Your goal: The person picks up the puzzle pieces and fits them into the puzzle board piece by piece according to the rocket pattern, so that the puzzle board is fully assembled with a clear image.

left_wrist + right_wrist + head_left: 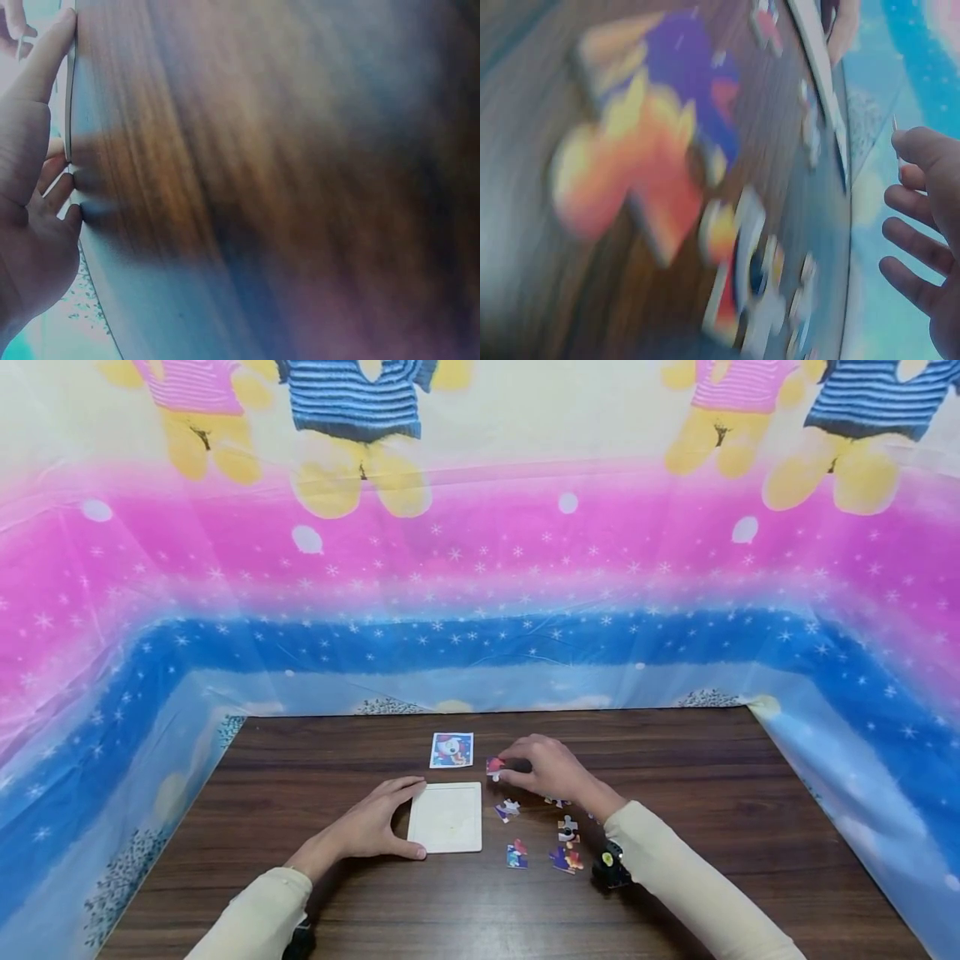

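Note:
A white square puzzle tray point(446, 818) lies bare on the table. My left hand point(371, 822) holds it by its left side, thumb at the near corner and fingers at the far one. In the left wrist view the thumb point(51, 64) lies along the tray's edge. Just past the tray's far right corner, my right hand point(551, 768) pinches a red and white jigsaw piece point(494, 767) between thumb and forefinger. That piece shows as a thin edge in the right wrist view, where the other fingers point(915, 244) are spread and hold nothing.
A small picture card point(452, 750) of a cartoon figure lies behind the tray. Several loose jigsaw pieces lie to the right: a purple and white one point(507, 810), a blue and red one point(517, 854), a purple and orange one point(567, 858), and one with a black spot point(567, 829).

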`<move>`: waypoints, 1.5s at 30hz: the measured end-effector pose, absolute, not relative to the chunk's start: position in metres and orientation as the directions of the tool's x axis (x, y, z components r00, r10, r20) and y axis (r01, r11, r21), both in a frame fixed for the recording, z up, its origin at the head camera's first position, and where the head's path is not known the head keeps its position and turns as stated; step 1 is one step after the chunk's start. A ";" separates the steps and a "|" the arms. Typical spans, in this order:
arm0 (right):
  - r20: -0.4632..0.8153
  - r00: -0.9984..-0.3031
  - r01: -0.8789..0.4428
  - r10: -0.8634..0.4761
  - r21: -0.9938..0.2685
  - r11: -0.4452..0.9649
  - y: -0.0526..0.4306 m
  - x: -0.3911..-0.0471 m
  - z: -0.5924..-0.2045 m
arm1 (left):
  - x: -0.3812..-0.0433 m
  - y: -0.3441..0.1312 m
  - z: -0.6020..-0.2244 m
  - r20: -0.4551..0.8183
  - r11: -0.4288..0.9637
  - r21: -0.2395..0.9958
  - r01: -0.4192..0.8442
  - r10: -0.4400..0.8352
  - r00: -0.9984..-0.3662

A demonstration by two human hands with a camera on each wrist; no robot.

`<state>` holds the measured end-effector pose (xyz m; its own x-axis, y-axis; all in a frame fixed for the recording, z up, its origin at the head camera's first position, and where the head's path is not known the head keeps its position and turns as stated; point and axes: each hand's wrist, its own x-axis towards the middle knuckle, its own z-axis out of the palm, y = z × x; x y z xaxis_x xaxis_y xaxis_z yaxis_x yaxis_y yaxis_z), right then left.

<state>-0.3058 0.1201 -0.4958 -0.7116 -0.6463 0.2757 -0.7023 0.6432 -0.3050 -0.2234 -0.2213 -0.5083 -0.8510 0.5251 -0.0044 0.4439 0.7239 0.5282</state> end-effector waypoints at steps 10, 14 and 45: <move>0.283 -0.682 -0.728 -0.674 -0.344 0.593 0.081 -0.290 -0.490 | -0.224 -0.222 -0.508 -0.010 0.727 0.531 0.435 0.519 -0.855; 0.273 -0.665 -0.741 -0.695 -0.354 0.570 0.065 -0.287 -0.492 | -0.224 -0.221 -0.507 -0.019 0.718 0.553 0.423 0.519 -0.855; 0.225 -0.693 -0.721 -0.685 -0.252 0.646 0.013 -0.283 -0.509 | -0.221 -0.221 -0.506 -0.032 0.720 0.566 0.401 0.505 -0.862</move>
